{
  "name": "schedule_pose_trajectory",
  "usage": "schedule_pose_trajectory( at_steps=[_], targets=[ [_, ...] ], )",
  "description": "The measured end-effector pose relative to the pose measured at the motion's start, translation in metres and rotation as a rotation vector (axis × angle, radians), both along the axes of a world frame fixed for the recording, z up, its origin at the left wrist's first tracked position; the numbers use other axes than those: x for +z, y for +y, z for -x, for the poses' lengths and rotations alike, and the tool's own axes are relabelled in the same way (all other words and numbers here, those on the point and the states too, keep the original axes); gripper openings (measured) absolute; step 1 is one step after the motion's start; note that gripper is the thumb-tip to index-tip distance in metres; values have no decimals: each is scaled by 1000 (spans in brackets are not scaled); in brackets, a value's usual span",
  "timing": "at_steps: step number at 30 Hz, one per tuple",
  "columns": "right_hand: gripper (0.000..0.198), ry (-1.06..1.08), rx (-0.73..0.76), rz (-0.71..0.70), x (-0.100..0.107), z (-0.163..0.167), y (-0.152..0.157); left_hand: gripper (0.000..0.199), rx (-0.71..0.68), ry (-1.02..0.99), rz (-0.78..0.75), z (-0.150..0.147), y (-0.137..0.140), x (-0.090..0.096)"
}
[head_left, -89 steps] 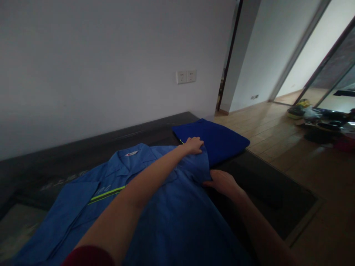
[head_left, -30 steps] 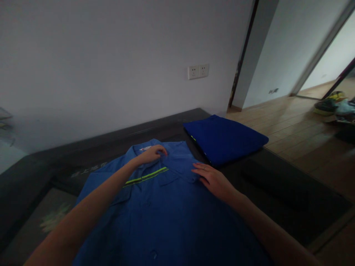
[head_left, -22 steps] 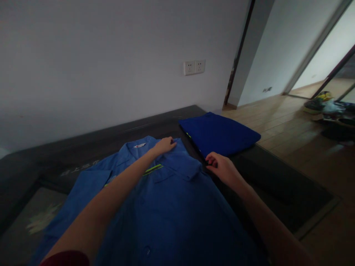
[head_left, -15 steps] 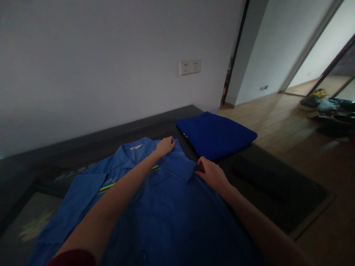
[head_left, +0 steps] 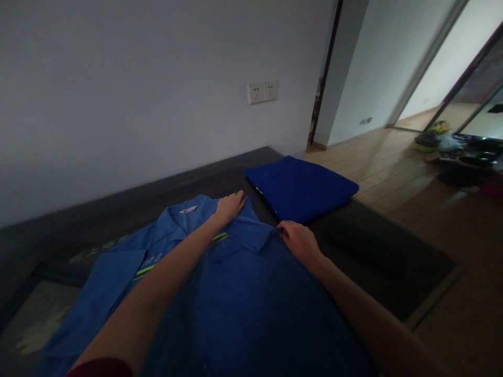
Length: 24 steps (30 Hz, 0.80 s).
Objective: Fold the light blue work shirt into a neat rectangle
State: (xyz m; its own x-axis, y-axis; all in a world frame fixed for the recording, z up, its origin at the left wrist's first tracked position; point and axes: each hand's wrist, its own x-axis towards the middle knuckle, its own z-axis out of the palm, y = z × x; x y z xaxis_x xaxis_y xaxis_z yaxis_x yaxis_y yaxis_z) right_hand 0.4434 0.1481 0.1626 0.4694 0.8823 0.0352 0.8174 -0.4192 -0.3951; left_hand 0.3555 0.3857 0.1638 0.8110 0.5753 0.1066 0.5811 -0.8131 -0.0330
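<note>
A blue work shirt [head_left: 243,293] with yellow-green stripes lies spread front up, its collar toward the wall. Its left-hand sleeve [head_left: 113,272] is folded in over the front. At the shoulder on the right side, my left hand [head_left: 231,205] is closed on the cloth, fingertips curled over the edge. My right hand [head_left: 299,240] pinches the shirt's right edge beside the folded sleeve [head_left: 251,230]. The fabric is drawn up between the two hands. Just beyond my right hand is a folded bright blue garment [head_left: 302,188].
Everything rests on a dark table [head_left: 416,277] against a white wall [head_left: 157,94] with two power sockets [head_left: 263,92]. A black oblong object [head_left: 363,246] lies right of my right hand. Assorted items [head_left: 451,146] sit on the wooden floor at far right.
My right hand has drawn the sleeve end slightly up and inward, and the cloth there has bunched. My left hand stays at the shoulder. The view has shifted slightly.
</note>
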Motion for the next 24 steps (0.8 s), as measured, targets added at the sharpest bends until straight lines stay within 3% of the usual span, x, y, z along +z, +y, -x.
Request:
schedule_pose_trajectory(
  at_steps=[3,5,8,12,15,20,24],
  targets=[
    [17,-70,-4,-7,1,4,0,28,-115,-157,-114,11,-17,8],
    [18,-77,-6,-22,2,5,-1,25,-227,-206,-105,24,-39,14],
    [20,-70,-10,-46,3,4,-3,24,-381,-98,78,46,-82,14],
    [20,-81,12,-12,1,4,-3,26,-370,50,118,64,-121,6],
    [17,-105,39,45,-1,9,-1,18,-355,56,90,63,-124,12],
    [23,-207,-10,24,1,18,1,18,-424,-66,19,58,-121,39],
    [25,-264,6,18,6,23,-1,18,-538,14,138,65,-125,37]
  ],
)
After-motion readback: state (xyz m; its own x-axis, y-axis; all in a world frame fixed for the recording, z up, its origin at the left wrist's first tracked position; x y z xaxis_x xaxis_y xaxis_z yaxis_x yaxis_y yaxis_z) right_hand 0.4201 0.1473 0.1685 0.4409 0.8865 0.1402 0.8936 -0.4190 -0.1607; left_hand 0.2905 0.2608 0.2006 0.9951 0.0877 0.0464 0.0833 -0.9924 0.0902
